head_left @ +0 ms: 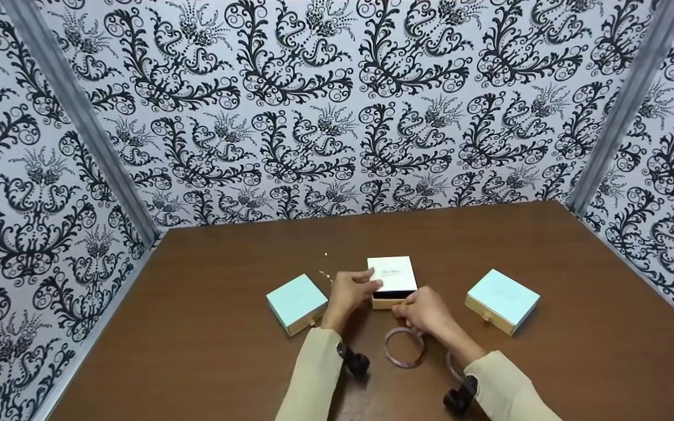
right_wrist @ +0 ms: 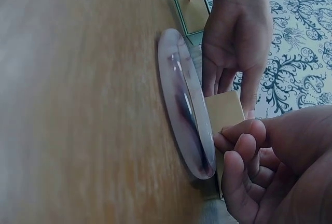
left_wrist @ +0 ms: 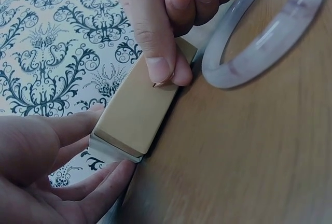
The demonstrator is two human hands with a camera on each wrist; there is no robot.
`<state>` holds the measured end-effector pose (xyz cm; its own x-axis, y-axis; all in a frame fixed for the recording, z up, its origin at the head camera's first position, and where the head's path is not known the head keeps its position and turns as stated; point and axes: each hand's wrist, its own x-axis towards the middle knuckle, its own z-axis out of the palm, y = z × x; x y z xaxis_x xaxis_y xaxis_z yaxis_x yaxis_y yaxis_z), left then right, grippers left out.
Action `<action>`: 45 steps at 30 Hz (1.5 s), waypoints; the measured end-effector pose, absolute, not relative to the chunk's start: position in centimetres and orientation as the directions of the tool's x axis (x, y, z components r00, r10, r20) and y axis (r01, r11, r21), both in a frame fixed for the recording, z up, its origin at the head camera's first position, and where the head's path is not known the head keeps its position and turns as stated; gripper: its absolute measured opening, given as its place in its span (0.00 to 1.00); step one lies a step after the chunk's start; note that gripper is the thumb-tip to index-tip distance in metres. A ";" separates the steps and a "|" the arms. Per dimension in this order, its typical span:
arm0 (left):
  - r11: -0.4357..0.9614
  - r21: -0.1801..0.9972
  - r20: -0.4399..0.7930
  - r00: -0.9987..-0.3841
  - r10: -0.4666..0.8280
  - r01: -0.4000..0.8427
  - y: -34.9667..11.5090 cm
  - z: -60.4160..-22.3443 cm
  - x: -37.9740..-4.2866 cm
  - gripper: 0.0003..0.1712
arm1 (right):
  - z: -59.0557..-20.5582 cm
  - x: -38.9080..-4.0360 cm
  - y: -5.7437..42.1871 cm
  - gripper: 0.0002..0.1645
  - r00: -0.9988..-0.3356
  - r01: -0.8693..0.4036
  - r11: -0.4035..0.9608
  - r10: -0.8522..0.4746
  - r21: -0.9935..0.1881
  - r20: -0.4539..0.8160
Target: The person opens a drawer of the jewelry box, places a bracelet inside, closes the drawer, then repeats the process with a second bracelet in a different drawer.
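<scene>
A small white jewellery box (head_left: pixel 391 273) with a gold drawer (head_left: pixel 384 304) lies in the middle of the table. Its drawer is pulled out a little, and a dark strip of the inside shows. My left hand (head_left: pixel 348 292) holds the box's outer sleeve at the left, thumb and fingers on its sides. With thumb and forefinger my right hand (head_left: pixel 429 313) pinches the small pull tab (left_wrist: pixel 165 80) on the drawer front, its other fingers curled. Close beside that hand a pale, purple-streaked bangle (right_wrist: pixel 181 105) rests on the table.
A mint drawer box (head_left: pixel 297 299) stands to the left and another mint box (head_left: pixel 504 297) to the right. A second bangle (head_left: pixel 453 368) lies partly hidden under the right forearm. Past the left hand lies a thin chain (head_left: pixel 325 275). Patterned wall panels (head_left: pixel 313 146) border the brown table (head_left: pixel 226 362).
</scene>
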<state>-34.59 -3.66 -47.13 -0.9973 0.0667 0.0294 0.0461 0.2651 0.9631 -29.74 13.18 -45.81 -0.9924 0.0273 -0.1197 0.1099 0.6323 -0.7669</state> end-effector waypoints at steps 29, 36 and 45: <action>0.228 0.974 0.009 -0.998 0.055 0.021 -3.5 -47.3 -34.7 0.22 | -45.4 -28.7 13.1 0.13 -0.991 0.109 0.651 0.013 -0.751 -0.133; 0.203 0.979 -0.013 -0.998 0.060 -0.001 -3.6 -47.3 -34.7 0.23 | -45.4 -28.5 13.2 0.14 -0.995 0.070 0.662 -0.008 -0.746 -0.100; 0.217 0.976 -0.002 -0.998 0.067 0.012 -3.6 -47.3 -34.7 0.22 | -45.3 -28.1 13.3 0.15 -0.995 0.075 0.660 0.004 -0.748 -0.096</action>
